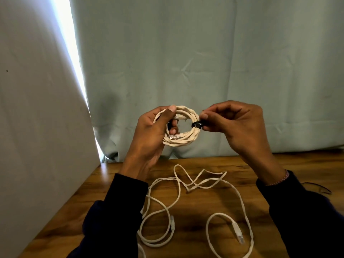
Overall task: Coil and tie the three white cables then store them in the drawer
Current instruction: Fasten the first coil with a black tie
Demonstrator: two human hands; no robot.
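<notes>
A coiled white cable (pixel 186 138) is held up above the wooden table (pixel 219 203). My left hand (pixel 152 135) grips the coil's left side, thumb on top and fingers through the ring. My right hand (pixel 240 125) pinches a black tie (pixel 197 125) wrapped round the coil's right side. Two plug ends sit inside the ring. Loose white cable (pixel 188 185) lies tangled on the table below, with plug ends at the front. I cannot tell how many cables make up the tangle.
A pale green curtain (pixel 204 62) hangs behind the table. A white panel (pixel 37 118) stands along the left edge. A thin dark cord (pixel 323 189) lies at the table's right edge. No drawer is in view.
</notes>
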